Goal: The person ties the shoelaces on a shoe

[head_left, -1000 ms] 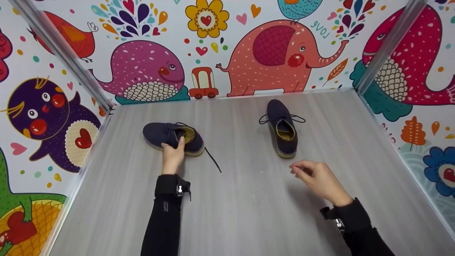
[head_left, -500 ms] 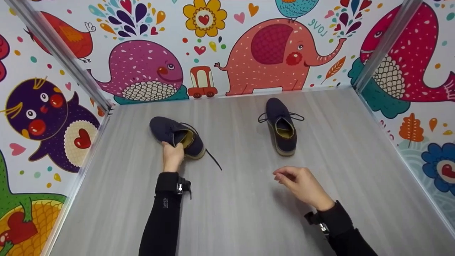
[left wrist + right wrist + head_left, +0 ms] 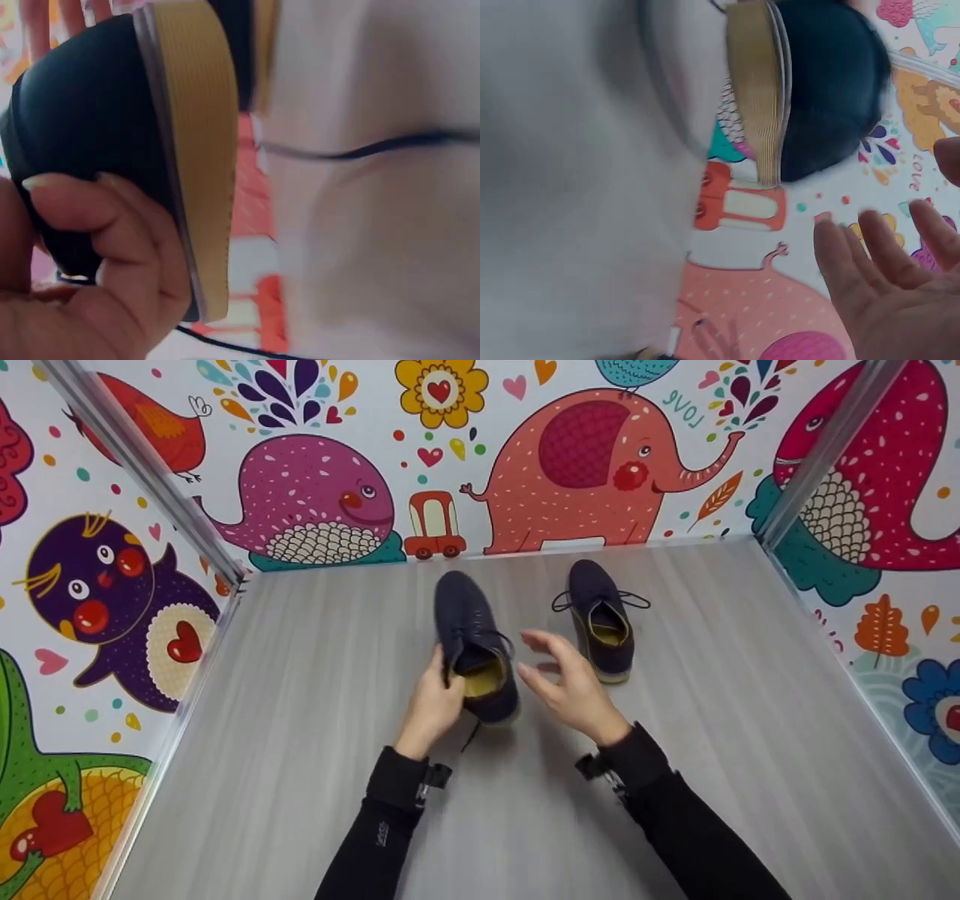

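1. Walls (image 3: 450,472): flat white panels with brightly printed animals, from 9 o'clock through 12 to 3.
2. Floor (image 3: 495,825): pale grey, faintly streaked like wood grain.
3. Black sleeves (image 3: 367,847): close-fitting, entering at 7 o'clock and between 4 and 5.
4. Held shoe (image 3: 474,637): near the centre, toe towards 11 o'clock; matte navy upper, rounded toe, yellow lining. The left-wrist view shows its finely ribbed tan sole (image 3: 199,150); whether this touches the floor cannot be told.
5. Second shoe (image 3: 600,615): matching, between 2 and 3 o'clock of the first, resting on the floor, toe towards 11.
6. Left hand (image 3: 433,701): at 7 o'clock of the held shoe, fingers curled against its side, thumb at the collar; clamped on it.
7. Right hand (image 3: 574,686): at 4 o'clock of the held shoe, just beside it, fingers and thumb apart, holding nothing.
8. Loose lace (image 3: 469,737): thin, dark, trailing below the held shoe towards 7 o'clock.
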Tool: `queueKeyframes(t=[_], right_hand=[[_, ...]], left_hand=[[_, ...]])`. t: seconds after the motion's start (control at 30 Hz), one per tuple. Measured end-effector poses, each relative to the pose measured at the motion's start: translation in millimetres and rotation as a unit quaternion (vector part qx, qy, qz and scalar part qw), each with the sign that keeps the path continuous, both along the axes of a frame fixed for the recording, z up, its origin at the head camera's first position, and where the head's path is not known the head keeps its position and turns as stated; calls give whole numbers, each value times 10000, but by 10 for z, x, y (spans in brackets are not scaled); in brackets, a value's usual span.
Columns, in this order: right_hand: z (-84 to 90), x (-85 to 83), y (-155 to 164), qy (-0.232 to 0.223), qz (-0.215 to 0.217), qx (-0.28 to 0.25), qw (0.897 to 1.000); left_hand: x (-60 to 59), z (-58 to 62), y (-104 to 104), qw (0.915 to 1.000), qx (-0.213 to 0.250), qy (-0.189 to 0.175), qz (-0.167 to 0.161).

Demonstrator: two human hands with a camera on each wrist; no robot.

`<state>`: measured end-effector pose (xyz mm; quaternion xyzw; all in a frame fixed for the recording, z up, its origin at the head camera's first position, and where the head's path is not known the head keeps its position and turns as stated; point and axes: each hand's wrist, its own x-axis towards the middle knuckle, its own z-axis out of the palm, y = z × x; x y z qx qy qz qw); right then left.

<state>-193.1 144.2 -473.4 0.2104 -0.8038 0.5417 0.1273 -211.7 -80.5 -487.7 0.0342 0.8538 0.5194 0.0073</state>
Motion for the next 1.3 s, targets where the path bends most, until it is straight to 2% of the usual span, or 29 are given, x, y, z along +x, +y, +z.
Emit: queueKeyframes(t=[0.13,0.27,0.37,0.43,0.57,0.8,0.93,1.13,1.3], right_hand=[[187,-66,-41,-274,-213,275,9990],[327,37,43,-701,-243,520,9959],[405,162,139,-923,25,700,9933],[443,247,211,-1051,231,796,9910],[454,359,356,-1142,363,1122,9864],[236,394,623,-1333,124,1880,9730],[152,417,748,-1325,5,2204,9664],[94,427,856,-1194,-212,2541,9595],[-12,437,854,-1328,-149,2658,9547]], left_hand=[[205,202,150,9989,32,95,-459],[354,357,216,9980,-130,165,-604],[418,396,240,9973,-254,284,-624],[453,380,258,9970,-286,284,-660],[530,275,313,9969,-262,162,-718],[636,-127,403,9963,-557,-45,-646],[678,-301,432,9942,-828,-156,-671],[717,-424,375,9929,-881,-144,-789],[657,-443,228,9943,-782,141,-708]])
